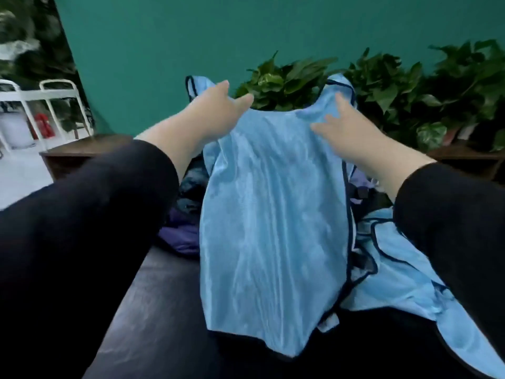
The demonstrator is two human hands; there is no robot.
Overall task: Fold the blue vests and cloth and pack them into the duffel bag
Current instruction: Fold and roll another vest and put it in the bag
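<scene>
Now the left hand [218, 110] and right hand [347, 124] lift the light-blue shiny mesh vest [273, 228] by its shoulders, fingers [323, 128] loosely spread, pinching thin, limp, slippery fabric; shoulder seams look the safest hold.

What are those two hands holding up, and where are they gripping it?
A blue vest. The left hand and right hand grip it near the top, at the shoulders, so it hangs down.

Room with teal wall, planted ledge and dark padded surface

A teal wall [273, 31] is seen behind a row of leafy green plants [396, 86] set along a dark wooden ledge [82, 149]. White metal chairs [54, 105] are placed at the left on a pale floor [19, 173]. A dark padded surface [153, 310] is seen in the foreground.
</scene>
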